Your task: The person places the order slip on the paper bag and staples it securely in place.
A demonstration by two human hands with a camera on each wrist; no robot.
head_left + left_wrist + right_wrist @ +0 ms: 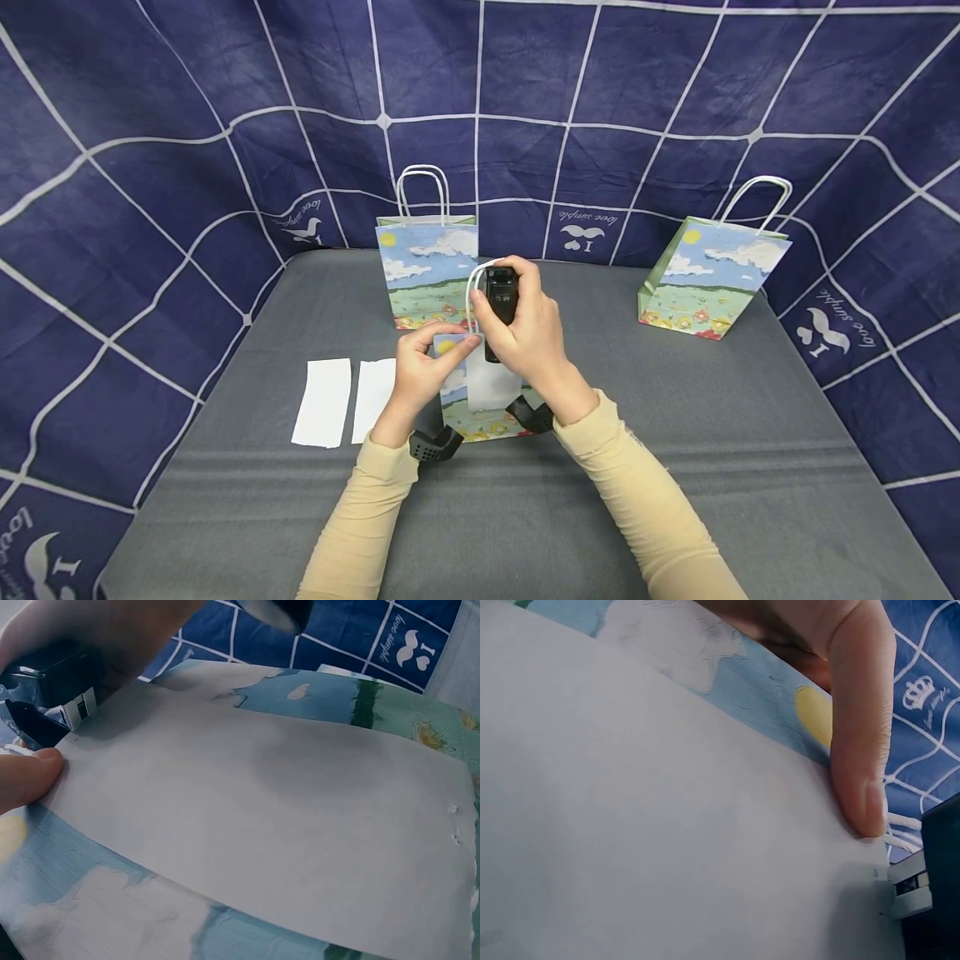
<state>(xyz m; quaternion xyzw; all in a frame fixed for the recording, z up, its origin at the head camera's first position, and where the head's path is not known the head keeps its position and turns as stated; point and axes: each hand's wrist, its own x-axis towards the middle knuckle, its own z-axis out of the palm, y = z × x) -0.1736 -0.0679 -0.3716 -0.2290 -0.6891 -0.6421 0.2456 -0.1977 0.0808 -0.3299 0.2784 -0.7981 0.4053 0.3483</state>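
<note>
A paper gift bag [483, 425] with a painted sky and meadow stands at the front middle, its white handle up. A white slip of paper [493, 385] lies flat against its front. My left hand [418, 367] pinches the bag's top edge, with the thumb [859, 765] on the slip's upper corner. My right hand [534, 329] grips a black stapler [501, 300], held upright. In the left wrist view, the stapler [56, 679] has its nose at the slip's top edge, beside the left thumb. Whether a staple is in there cannot be made out.
Two more white slips [322, 404] lie on the grey table [262, 533] to the left, one partly behind my left hand. A matching bag [427, 267] stands behind, another bag [708, 279] at the back right. Blue gridded cloth [525, 83] surrounds the table's back and sides.
</note>
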